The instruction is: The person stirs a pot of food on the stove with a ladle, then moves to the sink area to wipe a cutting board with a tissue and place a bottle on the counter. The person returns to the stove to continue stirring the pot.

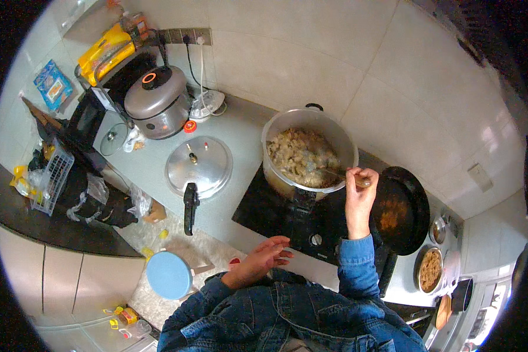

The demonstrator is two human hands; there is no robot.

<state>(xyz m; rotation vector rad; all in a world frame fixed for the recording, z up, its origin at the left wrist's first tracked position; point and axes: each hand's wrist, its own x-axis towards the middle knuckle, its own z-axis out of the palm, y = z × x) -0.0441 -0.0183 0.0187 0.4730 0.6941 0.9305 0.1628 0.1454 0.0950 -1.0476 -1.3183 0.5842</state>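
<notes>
My right hand (361,189) is closed around the handle of a cooking utensil (363,181) at the rim of a large metal pressure cooker pot (275,176). The utensil's far end reaches into chunky, brownish food (306,156) in the pot; its head is hidden there. The pot stands on a black gas stove (264,211). My left hand (266,259) is held before my body near the stove's front edge, fingers apart, holding nothing. Left of the pot, the pressure cooker lid (211,165) with its black handle lies on the counter.
A dark frying pan (407,237) with brown residue sits right of the pot. Beyond it is a bowl of brown food (430,269). At the back left stand a rice cooker (156,99) and a small glass lid (114,139). A blue round stool (169,275) is on the floor.
</notes>
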